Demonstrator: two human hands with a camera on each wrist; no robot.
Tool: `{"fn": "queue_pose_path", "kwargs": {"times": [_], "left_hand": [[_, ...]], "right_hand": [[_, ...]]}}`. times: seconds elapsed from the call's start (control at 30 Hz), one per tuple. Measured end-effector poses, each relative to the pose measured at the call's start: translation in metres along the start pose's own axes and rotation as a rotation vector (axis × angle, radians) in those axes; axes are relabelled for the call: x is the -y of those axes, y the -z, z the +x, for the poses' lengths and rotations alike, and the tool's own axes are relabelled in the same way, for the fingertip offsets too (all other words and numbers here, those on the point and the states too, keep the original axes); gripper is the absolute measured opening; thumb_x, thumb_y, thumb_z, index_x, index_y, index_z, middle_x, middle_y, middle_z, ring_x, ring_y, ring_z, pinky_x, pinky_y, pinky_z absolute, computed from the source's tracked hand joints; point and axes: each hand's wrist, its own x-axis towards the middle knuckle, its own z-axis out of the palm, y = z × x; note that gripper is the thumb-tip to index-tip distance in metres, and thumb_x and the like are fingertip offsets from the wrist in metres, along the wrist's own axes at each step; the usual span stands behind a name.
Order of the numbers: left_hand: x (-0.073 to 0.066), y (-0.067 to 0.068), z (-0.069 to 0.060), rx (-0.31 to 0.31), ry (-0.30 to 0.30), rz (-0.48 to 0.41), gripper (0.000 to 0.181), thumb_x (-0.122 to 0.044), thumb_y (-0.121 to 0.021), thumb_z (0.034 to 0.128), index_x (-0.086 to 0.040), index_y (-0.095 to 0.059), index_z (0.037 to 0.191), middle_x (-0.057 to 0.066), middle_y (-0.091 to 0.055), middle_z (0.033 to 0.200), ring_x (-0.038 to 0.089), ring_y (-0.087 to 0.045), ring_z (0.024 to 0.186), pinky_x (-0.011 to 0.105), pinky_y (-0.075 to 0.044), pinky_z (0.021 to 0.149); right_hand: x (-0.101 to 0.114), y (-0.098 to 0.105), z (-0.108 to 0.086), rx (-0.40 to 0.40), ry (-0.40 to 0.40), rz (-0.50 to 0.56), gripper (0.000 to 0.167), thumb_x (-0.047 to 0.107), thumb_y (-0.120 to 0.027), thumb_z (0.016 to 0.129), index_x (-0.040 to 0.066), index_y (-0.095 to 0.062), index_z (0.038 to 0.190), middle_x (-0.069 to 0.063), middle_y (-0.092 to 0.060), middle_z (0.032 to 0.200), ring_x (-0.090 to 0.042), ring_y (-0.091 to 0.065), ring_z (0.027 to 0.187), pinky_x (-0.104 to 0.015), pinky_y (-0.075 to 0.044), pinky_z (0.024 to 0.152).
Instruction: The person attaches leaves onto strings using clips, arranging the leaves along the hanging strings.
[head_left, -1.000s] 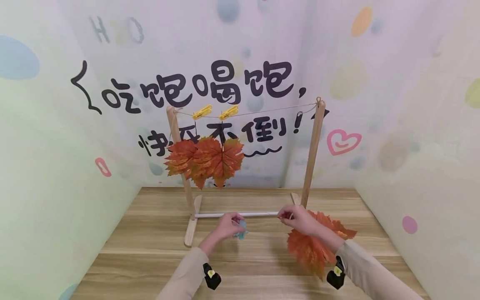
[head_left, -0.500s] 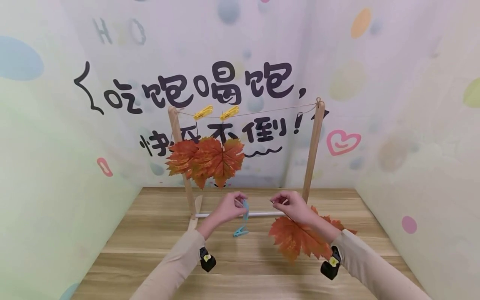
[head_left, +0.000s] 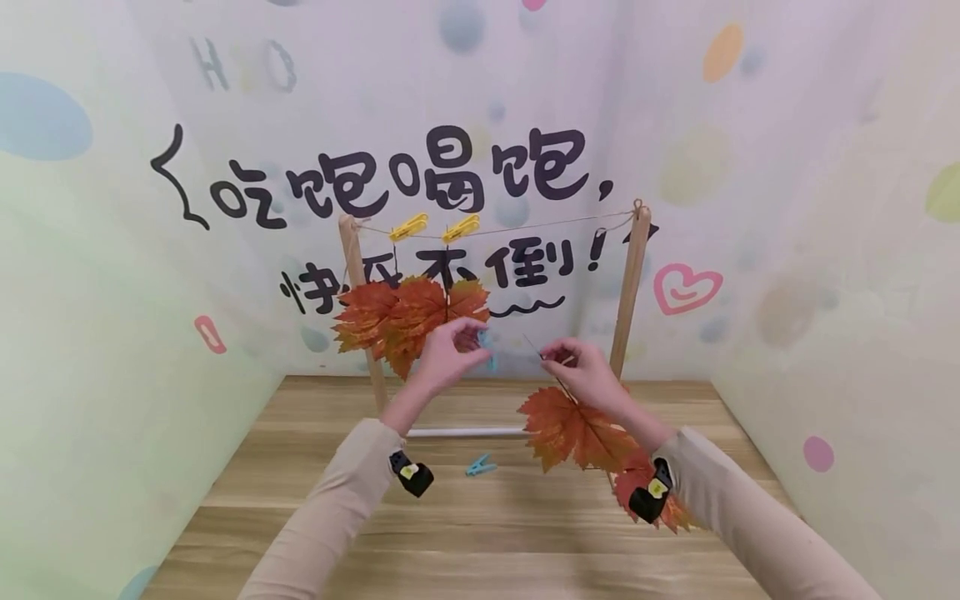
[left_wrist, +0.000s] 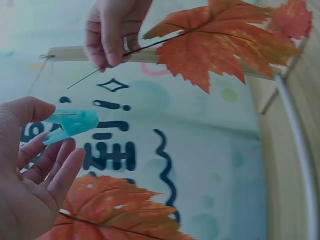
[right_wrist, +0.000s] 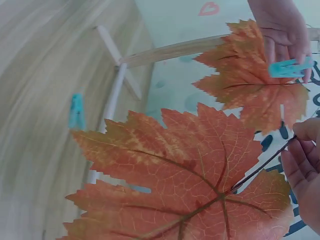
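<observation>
My left hand (head_left: 448,354) pinches a light-blue clothespin (left_wrist: 75,122) by its handle ends, between thumb and fingers. To its right, my right hand (head_left: 588,375) pinches the thin dark stem of an orange maple leaf (head_left: 573,429), whose blade hangs below the fingers. The stem tip points up and left, apart from the clothespin. Behind the left hand, orange leaves (head_left: 365,312) hang from a string (head_left: 540,223) by two yellow clothespins (head_left: 408,227). Another blue clothespin (head_left: 481,465) lies on the table.
A wooden frame carries the string between a left post (head_left: 350,242) and a right post (head_left: 632,292). A white bar (head_left: 465,432) joins them low down. Another orange leaf (head_left: 628,492) lies on the wooden table (head_left: 450,525), partly under the right wrist. A printed curtain stands behind.
Both hands have risen from the table toward the string. The left hand has lifted one blue clothespin, leaving another behind; the right hand has raised the leaf off the table.
</observation>
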Motion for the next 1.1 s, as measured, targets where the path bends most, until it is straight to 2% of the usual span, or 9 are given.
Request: {"fn": "queue_pose_path", "kwargs": {"times": [0.17,0.3,0.37,0.47,0.6,0.7,0.77,0.97,1.1], "left_hand": [[-0.018,0.016,0.015,-0.026,-0.014,-0.025,0.030,-0.011,-0.069,0.0782,-0.003,-0.063,0.106,0.011,-0.064,0.087,0.020,-0.060,0.076,0.025,-0.050,0.064],[-0.030,0.024,0.024,-0.053,-0.024,-0.057,0.033,-0.010,-0.068,0.0788,-0.002,-0.061,0.110,0.013,-0.063,0.093,0.022,-0.061,0.080,0.027,-0.051,0.071],[-0.035,0.026,0.027,-0.069,-0.040,-0.088,0.034,-0.009,-0.069,0.0786,-0.002,-0.060,0.111,0.013,-0.062,0.096,0.023,-0.061,0.082,0.027,-0.052,0.071],[-0.055,0.032,0.024,-0.086,-0.052,-0.120,0.036,-0.006,-0.068,0.0787,0.000,-0.059,0.113,0.017,-0.060,0.099,0.027,-0.061,0.085,0.028,-0.052,0.074],[-0.064,0.035,0.031,-0.102,-0.077,-0.137,0.037,-0.004,-0.068,0.0778,0.002,-0.058,0.113,0.016,-0.060,0.099,0.026,-0.062,0.085,0.026,-0.052,0.073],[-0.057,0.037,0.044,-0.122,-0.103,-0.126,0.035,-0.006,-0.069,0.0769,-0.001,-0.059,0.110,0.012,-0.062,0.097,0.020,-0.062,0.081,0.023,-0.051,0.069],[-0.061,0.040,0.049,-0.135,-0.114,-0.114,0.033,-0.006,-0.069,0.0765,-0.002,-0.060,0.108,0.012,-0.063,0.098,0.018,-0.062,0.081,0.023,-0.050,0.069],[-0.072,0.046,0.063,-0.139,-0.156,-0.132,0.035,-0.005,-0.068,0.0772,-0.002,-0.059,0.111,0.012,-0.061,0.099,0.020,-0.063,0.085,0.026,-0.053,0.072],[-0.080,0.048,0.069,-0.130,-0.168,-0.112,0.033,-0.005,-0.066,0.0787,-0.003,-0.060,0.111,0.012,-0.059,0.098,0.021,-0.063,0.086,0.027,-0.052,0.075]], "right_hand": [[0.008,0.005,0.014,-0.043,0.008,0.005,0.012,0.004,-0.063,0.083,-0.002,-0.066,0.093,-0.012,-0.063,0.081,-0.016,-0.055,0.071,-0.018,-0.048,0.063],[0.013,0.008,0.022,-0.059,0.011,0.009,0.013,0.006,-0.063,0.084,-0.002,-0.065,0.094,-0.014,-0.063,0.082,-0.019,-0.055,0.072,-0.017,-0.048,0.064],[0.015,0.009,0.025,-0.062,0.004,-0.002,0.014,0.007,-0.063,0.084,-0.001,-0.065,0.095,-0.013,-0.063,0.083,-0.020,-0.055,0.072,-0.017,-0.048,0.064],[0.018,0.010,0.031,-0.068,0.003,-0.008,0.013,0.007,-0.063,0.085,0.001,-0.065,0.096,-0.011,-0.062,0.083,-0.020,-0.055,0.073,-0.018,-0.048,0.064],[0.021,0.012,0.039,-0.092,0.042,-0.015,0.011,0.006,-0.063,0.084,0.001,-0.065,0.094,-0.011,-0.062,0.081,-0.019,-0.055,0.071,-0.018,-0.049,0.064],[0.025,0.011,0.044,-0.109,0.080,-0.022,0.011,0.005,-0.063,0.084,-0.001,-0.065,0.093,-0.011,-0.063,0.081,-0.016,-0.055,0.071,-0.018,-0.049,0.064],[0.028,0.012,0.048,-0.118,0.095,-0.018,0.012,0.005,-0.063,0.084,-0.002,-0.065,0.094,-0.012,-0.063,0.082,-0.015,-0.055,0.071,-0.018,-0.049,0.065],[0.041,0.015,0.059,-0.145,0.087,-0.005,0.014,0.005,-0.061,0.085,-0.002,-0.064,0.096,-0.014,-0.063,0.085,-0.018,-0.055,0.071,-0.017,-0.047,0.064],[0.046,0.017,0.066,-0.162,0.091,-0.005,0.014,0.005,-0.062,0.085,-0.003,-0.064,0.096,-0.015,-0.063,0.087,-0.019,-0.056,0.074,-0.016,-0.048,0.067]]}}
